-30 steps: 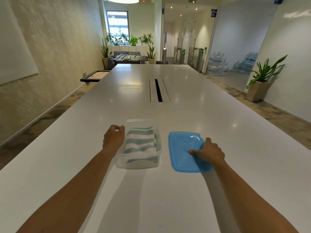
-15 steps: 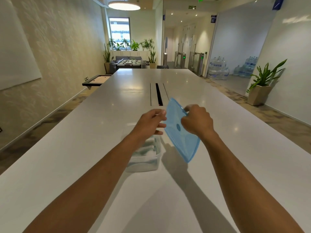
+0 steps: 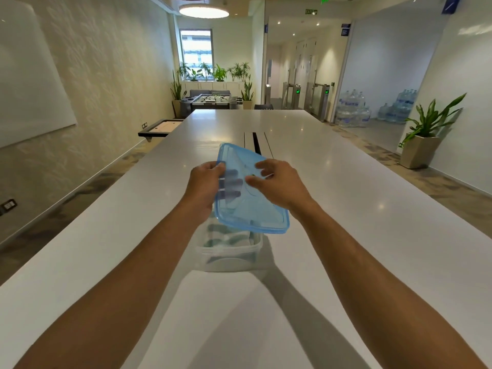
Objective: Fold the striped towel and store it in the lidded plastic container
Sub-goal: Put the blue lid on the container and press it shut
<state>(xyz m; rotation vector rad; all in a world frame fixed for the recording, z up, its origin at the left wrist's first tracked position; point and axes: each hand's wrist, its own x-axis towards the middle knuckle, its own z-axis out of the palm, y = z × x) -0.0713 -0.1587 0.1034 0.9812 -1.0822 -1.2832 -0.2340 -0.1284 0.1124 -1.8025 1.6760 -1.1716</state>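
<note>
Head view: the towel lies folded inside the tub on the table. Both hands hold the lid tilted above the tub, not yet seated. The left hand clamps the lid's left edge, fingers underneath. The right hand appears to pinch the right edge. Level the lid, align its corners with the rim, lower it, then press each edge.

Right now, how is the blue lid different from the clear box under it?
The lid is blue and flat; the box is clear and deep. The lid is tilted in the air, held by the left hand and right hand; the box sits on the table, holding the striped towel. Both look plastic.
</note>
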